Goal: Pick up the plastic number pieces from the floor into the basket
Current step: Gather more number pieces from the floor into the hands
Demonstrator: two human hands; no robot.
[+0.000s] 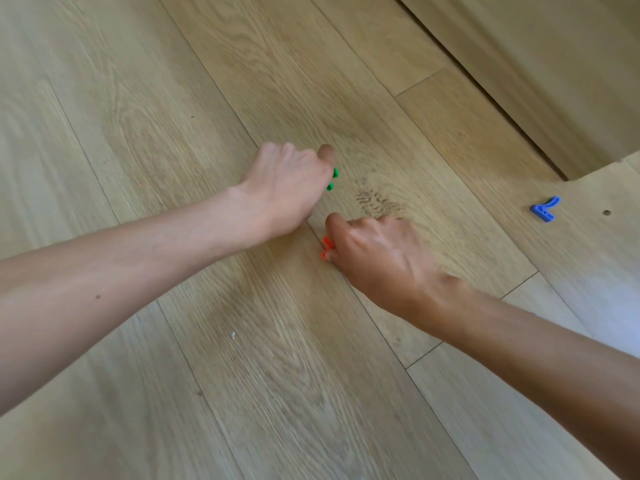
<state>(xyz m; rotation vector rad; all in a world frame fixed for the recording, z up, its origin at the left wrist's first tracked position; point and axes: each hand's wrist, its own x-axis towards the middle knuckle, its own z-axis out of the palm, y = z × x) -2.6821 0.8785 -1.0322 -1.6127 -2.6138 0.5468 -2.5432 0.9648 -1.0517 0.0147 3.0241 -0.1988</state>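
My left hand (287,188) is curled around a green number piece (333,179); only two small green bits show past the fingers. Just below and to the right, my right hand (374,251) grips an orange number piece (326,248), mostly hidden under the thumb and fingers. Both hands are low over the wooden floor, close together near the middle of the view. A blue number piece (545,210) shaped like a 7 lies flat on the floor at the far right, well apart from both hands. No basket is in view.
Light oak floorboards (173,98) fill the view. A wooden panel or furniture edge (540,74) with a dark gap runs diagonally across the upper right corner, ending just above the blue piece.
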